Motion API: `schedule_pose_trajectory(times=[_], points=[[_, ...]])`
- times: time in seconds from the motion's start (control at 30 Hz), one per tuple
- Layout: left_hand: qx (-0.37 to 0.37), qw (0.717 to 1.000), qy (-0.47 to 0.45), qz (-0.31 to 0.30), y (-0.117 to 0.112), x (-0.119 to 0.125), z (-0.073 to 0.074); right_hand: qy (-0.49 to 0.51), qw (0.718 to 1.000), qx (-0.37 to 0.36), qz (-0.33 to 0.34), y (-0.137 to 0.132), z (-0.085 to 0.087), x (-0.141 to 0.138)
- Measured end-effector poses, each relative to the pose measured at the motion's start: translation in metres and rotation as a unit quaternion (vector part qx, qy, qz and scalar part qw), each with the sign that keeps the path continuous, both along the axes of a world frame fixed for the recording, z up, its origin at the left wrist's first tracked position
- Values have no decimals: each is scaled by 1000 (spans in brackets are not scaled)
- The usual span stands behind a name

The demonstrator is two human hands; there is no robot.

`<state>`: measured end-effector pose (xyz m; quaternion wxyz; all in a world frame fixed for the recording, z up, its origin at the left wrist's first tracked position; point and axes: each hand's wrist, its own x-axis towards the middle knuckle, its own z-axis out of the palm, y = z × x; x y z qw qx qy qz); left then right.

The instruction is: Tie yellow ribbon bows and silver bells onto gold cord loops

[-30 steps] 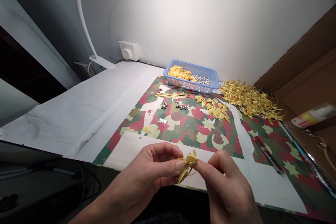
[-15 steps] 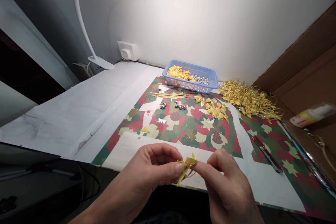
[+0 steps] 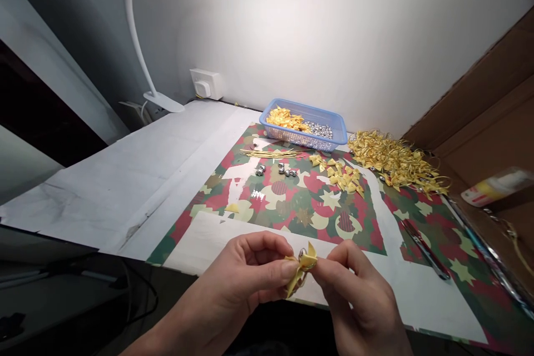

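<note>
A small yellow ribbon bow (image 3: 304, 264) is pinched between both hands at the table's near edge. My left hand (image 3: 246, 278) grips its left side with thumb and fingers closed. My right hand (image 3: 354, 295) pinches its right side. A small silver bit shows at the bow's top. Farther back on the patterned paper lie loose yellow bows (image 3: 344, 173), a few silver bells (image 3: 283, 169) and a bundle of thin gold wires (image 3: 271, 152).
A blue basket (image 3: 334, 142) with bows and bells stands at the back. A large heap of finished bows (image 3: 392, 161) lies to its right. Dark tweezers (image 3: 425, 249) lie at right. A glue bottle (image 3: 496, 186), cardboard wall, lamp base (image 3: 164, 101) and socket (image 3: 204, 83) surround the table.
Both hands stay pinched on the bow; it has turned slightly and a silver bit now shows at its top. The view shifted a little.
</note>
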<state>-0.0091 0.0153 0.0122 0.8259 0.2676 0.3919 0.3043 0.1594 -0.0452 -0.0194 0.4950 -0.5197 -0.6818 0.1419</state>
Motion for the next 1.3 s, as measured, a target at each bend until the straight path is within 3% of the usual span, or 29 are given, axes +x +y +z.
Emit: schedule_pose_trajectory(times=[0.37, 0.53, 0.7, 0.8, 0.93, 1.07, 1.17, 1.3], points=[[-10, 1000, 11, 12, -2, 1, 7, 2, 1000, -23, 14, -2, 1, 1], [49, 998, 46, 11, -1, 2, 3, 41, 998, -52, 12, 2, -3, 2], [130, 985, 112, 31, -1, 4, 1, 123, 985, -91, -82, -4, -7, -5], [168, 974, 148, 40, 0, 6, 2, 65, 990, -61, -110, -8, 1, -3], [200, 968, 153, 16, 1, 7, 3, -104, 991, 57, -62, 0, 17, 5], [214, 967, 136, 9, 1, 6, 0, -160, 982, 97, 8, 13, 24, 3], [218, 970, 110, -2, 2, 5, -1, -117, 987, 96, 45, 22, 31, 0], [175, 982, 62, -42, 3, 3, -2, 39, 995, 7, 88, 33, 48, 5]])
